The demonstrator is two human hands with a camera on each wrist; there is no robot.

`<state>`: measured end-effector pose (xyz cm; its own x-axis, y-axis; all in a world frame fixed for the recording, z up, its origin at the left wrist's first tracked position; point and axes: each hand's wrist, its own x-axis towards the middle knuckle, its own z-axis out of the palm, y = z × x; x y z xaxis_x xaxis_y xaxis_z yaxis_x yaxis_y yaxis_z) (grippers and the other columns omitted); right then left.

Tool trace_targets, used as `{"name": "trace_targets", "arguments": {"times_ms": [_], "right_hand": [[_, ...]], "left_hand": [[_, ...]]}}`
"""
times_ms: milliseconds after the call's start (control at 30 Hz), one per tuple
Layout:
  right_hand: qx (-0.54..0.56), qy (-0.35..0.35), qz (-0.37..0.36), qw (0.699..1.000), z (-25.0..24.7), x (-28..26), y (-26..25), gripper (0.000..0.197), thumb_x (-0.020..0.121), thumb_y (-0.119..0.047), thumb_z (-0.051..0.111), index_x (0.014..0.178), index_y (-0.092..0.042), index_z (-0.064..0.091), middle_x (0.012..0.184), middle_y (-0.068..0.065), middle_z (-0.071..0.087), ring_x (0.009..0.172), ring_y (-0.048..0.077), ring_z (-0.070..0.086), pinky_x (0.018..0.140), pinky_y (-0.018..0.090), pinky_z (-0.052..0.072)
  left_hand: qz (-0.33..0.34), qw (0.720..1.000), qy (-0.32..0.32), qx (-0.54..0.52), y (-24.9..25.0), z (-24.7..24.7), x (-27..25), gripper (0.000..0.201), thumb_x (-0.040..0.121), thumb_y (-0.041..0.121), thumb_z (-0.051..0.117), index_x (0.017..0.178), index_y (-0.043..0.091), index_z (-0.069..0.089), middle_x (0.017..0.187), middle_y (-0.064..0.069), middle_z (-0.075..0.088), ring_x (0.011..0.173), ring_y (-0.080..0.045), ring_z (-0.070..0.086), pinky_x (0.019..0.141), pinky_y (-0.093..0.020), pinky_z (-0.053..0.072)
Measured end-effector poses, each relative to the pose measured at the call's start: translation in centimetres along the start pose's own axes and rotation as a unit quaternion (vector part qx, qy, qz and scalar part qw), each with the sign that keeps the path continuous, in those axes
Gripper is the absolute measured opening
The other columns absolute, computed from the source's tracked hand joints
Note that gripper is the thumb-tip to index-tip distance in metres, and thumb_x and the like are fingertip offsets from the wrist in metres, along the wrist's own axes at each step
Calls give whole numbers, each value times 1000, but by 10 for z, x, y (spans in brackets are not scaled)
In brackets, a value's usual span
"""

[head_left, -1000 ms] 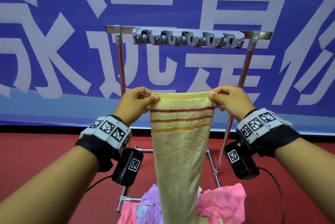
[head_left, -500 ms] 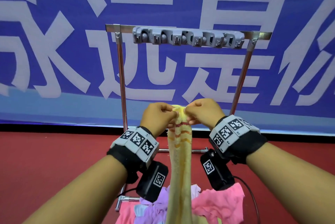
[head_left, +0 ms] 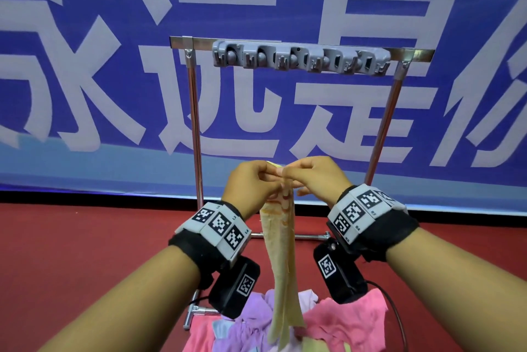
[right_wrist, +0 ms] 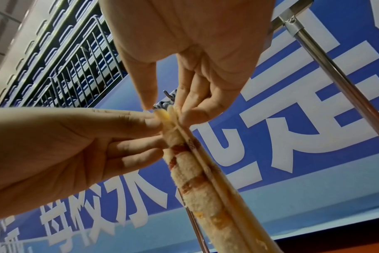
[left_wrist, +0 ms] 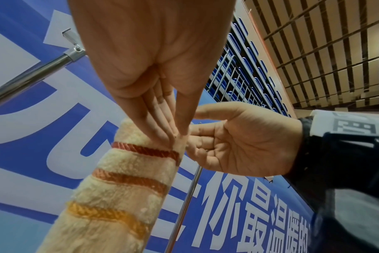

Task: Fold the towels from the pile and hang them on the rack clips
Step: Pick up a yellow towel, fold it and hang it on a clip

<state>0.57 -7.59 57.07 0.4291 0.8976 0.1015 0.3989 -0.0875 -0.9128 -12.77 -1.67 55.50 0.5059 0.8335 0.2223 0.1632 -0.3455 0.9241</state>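
Towel: narrow yellow fold, red-orange stripes.

A dark red floor carries everything here. A metal rack stands on it, its base bar below and beyond the fingers and its uprights to either side of them. Nearer than the fingers and well below them, a pile of pink and lilac towels lies on the floor at the rack's foot, touching the base tube.
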Motion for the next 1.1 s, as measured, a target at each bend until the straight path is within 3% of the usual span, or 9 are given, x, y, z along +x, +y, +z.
{"name": "trace_targets", "arguments": {"times_ms": [167,233,300,433,533,700,800,967,1100], "right_hand": [[-14,7,-12,1000,-2,3,6,12,74,-15,77,84,-15,70,75,5,72,74,15,70,75,29,56],[-31,10,-15,999,-9,6,7,11,76,-11,75,86,-15,71,78,6,71,72,16,68,72,27,54],[-48,8,-26,998,-17,8,8,13,77,-9,74,88,-14,71,77,6,69,69,14,65,68,23,51],[-58,-5,-52,997,-27,12,9,13,78,-8,73,85,-19,70,78,7,69,71,16,65,72,28,54],[-56,-7,-62,997,-30,13,9,14,78,-7,73,85,-19,70,83,11,70,75,19,67,75,30,55],[-43,-30,-84,995,-32,8,7,17,78,-4,72,85,-20,70,83,7,70,75,13,67,70,22,53],[-47,-40,-92,994,-37,7,6,18,78,-3,72,87,-20,71,85,6,72,80,16,68,76,27,56],[-84,-70,-106,988,-36,4,6,22,78,-1,71,92,-19,70,88,5,72,85,16,69,81,29,56],[-64,-51,-99,992,-38,6,3,26,77,1,72,99,-12,70,92,9,71,87,19,69,82,29,57]], "left_hand": [[9,998,-46,38,-2,-6,3,16,77,7,67,88,19,71,83,-1,74,84,-13,70,80,-28,57],[31,996,-14,87,-1,-15,5,11,80,11,68,86,20,67,84,4,70,76,-6,65,68,-12,50],[62,988,18,139,1,-28,7,11,81,18,69,89,23,63,88,6,63,69,-2,57,60,-12,42],[103,968,-78,217,3,-45,7,27,84,30,68,110,33,60,117,6,49,107,-7,49,89,-22,39],[122,949,-127,260,3,-40,5,31,86,29,67,116,32,58,123,8,45,110,-2,42,92,-18,32],[118,931,-126,322,0,-32,9,33,87,36,63,119,31,56,120,6,50,106,-8,50,91,-25,42],[113,920,-129,353,1,-32,10,31,87,43,61,116,35,54,116,10,53,106,-9,52,89,-32,47],[123,885,-113,435,10,-32,12,21,87,44,59,101,29,57,104,10,58,97,-12,54,75,-29,44],[129,930,-113,326,16,-36,15,12,83,30,69,88,22,62,90,5,64,79,-11,58,70,-28,48]]}}
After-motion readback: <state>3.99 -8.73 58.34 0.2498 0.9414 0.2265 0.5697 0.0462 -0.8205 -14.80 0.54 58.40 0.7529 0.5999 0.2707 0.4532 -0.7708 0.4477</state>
